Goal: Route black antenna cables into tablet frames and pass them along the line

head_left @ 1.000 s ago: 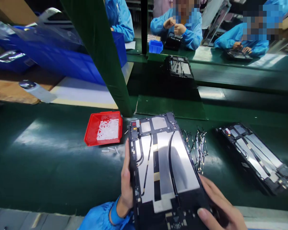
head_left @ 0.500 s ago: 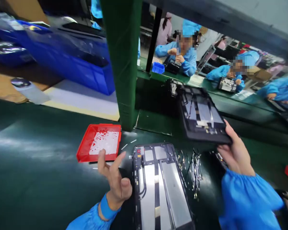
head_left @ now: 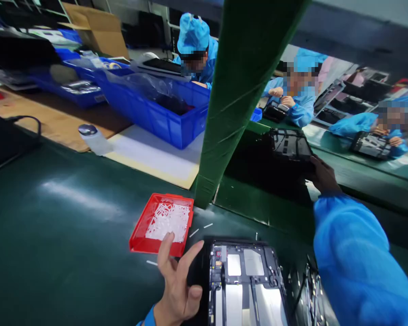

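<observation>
An opened tablet frame (head_left: 248, 285) lies on the dark green bench straight before me, its metal plates and cables showing. My left hand (head_left: 177, 285) hovers beside its left edge, fingers spread and holding nothing. My right hand (head_left: 321, 174), on an outstretched blue sleeve, grips the near edge of a second tablet frame (head_left: 289, 145) that rests on the raised green belt behind the slanted green post (head_left: 238, 99). A red tray (head_left: 139, 240) of small white strips sits just beyond my left hand.
Thin black cables (head_left: 309, 294) lie to the right of the near frame. A blue bin (head_left: 156, 113) with plastic film, a white sheet (head_left: 156, 156) and a capped bottle (head_left: 93, 138) stand at the back left. Several people in blue coats work across the belt.
My right hand has carried the second tablet frame farther away and down onto the raised belt. My view has tilted upward. The left hand stays open beside the near frame.
</observation>
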